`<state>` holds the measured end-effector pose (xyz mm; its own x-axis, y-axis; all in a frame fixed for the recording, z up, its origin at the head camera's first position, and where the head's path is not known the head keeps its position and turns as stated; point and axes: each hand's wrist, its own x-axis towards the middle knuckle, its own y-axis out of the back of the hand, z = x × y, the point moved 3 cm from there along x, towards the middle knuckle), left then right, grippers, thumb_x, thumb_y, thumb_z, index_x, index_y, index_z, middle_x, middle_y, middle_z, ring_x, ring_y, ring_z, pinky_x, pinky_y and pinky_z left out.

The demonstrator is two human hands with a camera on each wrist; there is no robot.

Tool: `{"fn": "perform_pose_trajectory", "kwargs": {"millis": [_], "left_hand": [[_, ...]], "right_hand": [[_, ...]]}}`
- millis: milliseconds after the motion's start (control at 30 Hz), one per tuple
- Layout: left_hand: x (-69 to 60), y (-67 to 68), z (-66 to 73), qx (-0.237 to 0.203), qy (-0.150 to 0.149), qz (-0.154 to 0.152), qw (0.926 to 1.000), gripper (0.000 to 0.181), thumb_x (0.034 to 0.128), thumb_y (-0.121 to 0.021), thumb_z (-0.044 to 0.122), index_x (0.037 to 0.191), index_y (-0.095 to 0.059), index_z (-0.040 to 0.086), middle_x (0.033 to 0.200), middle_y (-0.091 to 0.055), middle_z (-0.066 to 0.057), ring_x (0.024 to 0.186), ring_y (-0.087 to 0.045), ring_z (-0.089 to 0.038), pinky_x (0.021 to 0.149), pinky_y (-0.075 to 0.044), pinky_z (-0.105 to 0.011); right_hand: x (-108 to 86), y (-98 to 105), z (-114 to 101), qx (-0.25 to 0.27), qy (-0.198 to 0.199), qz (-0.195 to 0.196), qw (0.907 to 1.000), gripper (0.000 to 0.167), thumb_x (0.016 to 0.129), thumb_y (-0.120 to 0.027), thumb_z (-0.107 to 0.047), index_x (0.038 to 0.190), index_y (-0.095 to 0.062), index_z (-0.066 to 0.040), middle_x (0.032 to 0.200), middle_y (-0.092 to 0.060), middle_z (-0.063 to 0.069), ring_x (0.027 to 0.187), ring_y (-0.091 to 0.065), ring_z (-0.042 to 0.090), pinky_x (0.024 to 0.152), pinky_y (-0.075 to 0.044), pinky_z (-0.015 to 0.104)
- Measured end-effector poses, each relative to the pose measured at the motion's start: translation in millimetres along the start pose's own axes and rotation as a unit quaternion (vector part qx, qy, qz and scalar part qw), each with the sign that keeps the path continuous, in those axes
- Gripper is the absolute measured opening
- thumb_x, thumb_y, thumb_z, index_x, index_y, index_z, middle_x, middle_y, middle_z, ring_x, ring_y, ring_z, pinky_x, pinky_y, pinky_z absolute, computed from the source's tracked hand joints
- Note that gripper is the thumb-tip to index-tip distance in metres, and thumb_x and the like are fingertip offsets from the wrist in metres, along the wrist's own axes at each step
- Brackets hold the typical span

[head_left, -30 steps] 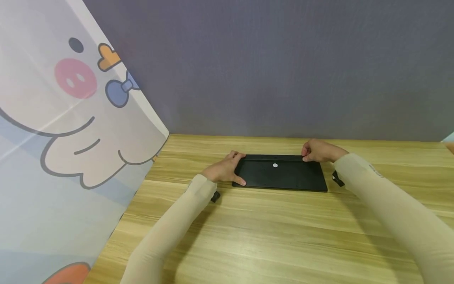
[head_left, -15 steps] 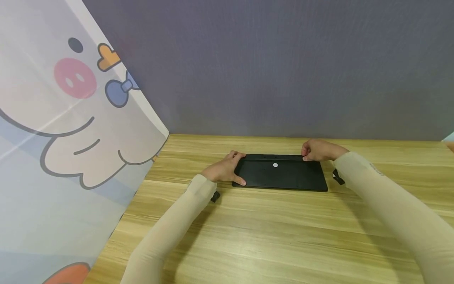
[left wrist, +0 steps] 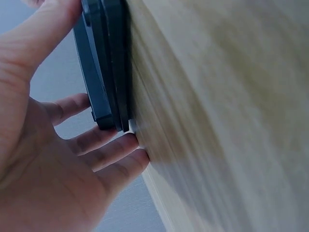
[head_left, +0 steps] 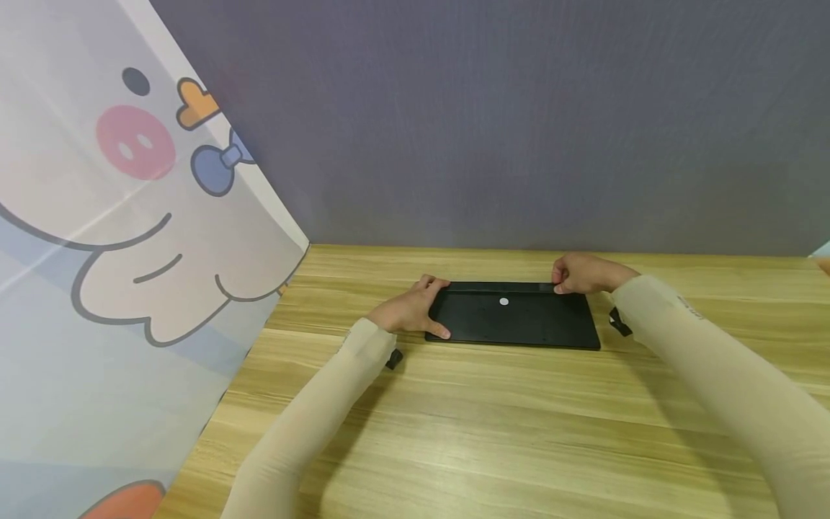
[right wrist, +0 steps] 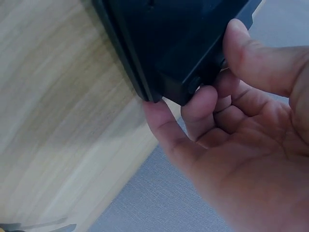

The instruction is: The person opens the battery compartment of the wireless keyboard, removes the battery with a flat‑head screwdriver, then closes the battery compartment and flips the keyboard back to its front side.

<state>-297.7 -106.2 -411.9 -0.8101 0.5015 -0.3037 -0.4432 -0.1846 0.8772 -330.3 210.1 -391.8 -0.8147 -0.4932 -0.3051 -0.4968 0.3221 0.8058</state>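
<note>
A flat black rectangular panel [head_left: 519,317] with a round white sticker [head_left: 503,301] lies on the wooden table, a raised bar [head_left: 499,287] running along its far edge. At its left end my left hand [head_left: 408,308] grips it, thumb on the near corner and fingers at the far one. My right hand [head_left: 586,275] pinches the far right corner. In the right wrist view, thumb and curled fingers of the right hand [right wrist: 241,140] hold the raised part [right wrist: 186,72]. The left wrist view has the left hand [left wrist: 58,150] around the panel's end [left wrist: 104,67].
The wooden table [head_left: 480,432] extends towards me and to both sides. A grey upright partition [head_left: 506,130] stands behind it. On the left rises a wall panel with cartoon figures [head_left: 162,288]. Small black pieces [head_left: 393,359] show at both wrists.
</note>
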Motion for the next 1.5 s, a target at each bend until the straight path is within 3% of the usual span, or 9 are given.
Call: {"fn": "perform_pose_trajectory", "kwargs": {"millis": [533, 767, 1033, 1333, 1500], "left_hand": [[0.7, 1.0, -0.4, 0.000, 0.006, -0.007, 1.0000, 0.102, 0.0726, -0.076, 0.050, 0.151, -0.016, 0.026, 0.152, -0.014, -0.001, 0.136, -0.026, -0.021, 0.095, -0.040, -0.040], [-0.7, 3.9, 1.0, -0.008, 0.004, -0.009, 0.9999, 0.101, 0.0730, -0.076, 0.049, 0.151, -0.016, 0.025, 0.152, -0.014, -0.001, 0.136, -0.024, -0.022, 0.097, -0.039, -0.040], [-0.4, 2.3, -0.4, -0.011, -0.001, -0.009, 0.9999, 0.101, 0.0734, -0.076, 0.049, 0.152, -0.016, 0.026, 0.151, -0.014, -0.001, 0.135, -0.027, -0.022, 0.096, -0.040, -0.041], [-0.1, 3.7, 0.1, -0.008, -0.005, -0.006, 0.9999, 0.100, 0.0743, -0.076, 0.048, 0.152, -0.016, 0.025, 0.150, -0.016, -0.002, 0.134, -0.028, -0.022, 0.096, -0.040, -0.040], [0.2, 2.5, 0.8, -0.008, -0.008, -0.005, 0.9999, 0.101, 0.0734, -0.076, 0.049, 0.151, -0.017, 0.026, 0.150, -0.016, -0.002, 0.134, -0.028, -0.023, 0.096, -0.040, -0.041]], "right_hand": [[-8.7, -2, -3, -0.002, 0.030, 0.054, 0.9981, 0.008, 0.091, -0.063, -0.007, 0.087, -0.057, -0.002, 0.087, -0.058, 0.007, 0.072, -0.048, 0.021, 0.064, -0.041, 0.036], [-13.1, 0, -6, 0.000, 0.030, 0.058, 0.9979, 0.008, 0.094, -0.059, -0.008, 0.087, -0.058, -0.005, 0.082, -0.056, 0.006, 0.066, -0.044, 0.019, 0.059, -0.038, 0.035], [-12.6, 1, -5, -0.009, 0.033, 0.063, 0.9975, 0.008, 0.094, -0.057, -0.005, 0.087, -0.059, -0.003, 0.082, -0.056, 0.006, 0.068, -0.046, 0.019, 0.062, -0.040, 0.035], [-7.1, 12, -4, -0.013, 0.037, 0.124, 0.9916, 0.008, 0.094, -0.058, -0.008, 0.089, -0.060, -0.002, 0.085, -0.060, 0.009, 0.067, -0.050, 0.020, 0.060, -0.040, 0.036], [0.9, 12, 0, -0.006, 0.026, 0.122, 0.9922, 0.010, 0.095, -0.057, -0.008, 0.089, -0.060, -0.001, 0.087, -0.061, 0.011, 0.068, -0.050, 0.021, 0.062, -0.041, 0.037]]}}
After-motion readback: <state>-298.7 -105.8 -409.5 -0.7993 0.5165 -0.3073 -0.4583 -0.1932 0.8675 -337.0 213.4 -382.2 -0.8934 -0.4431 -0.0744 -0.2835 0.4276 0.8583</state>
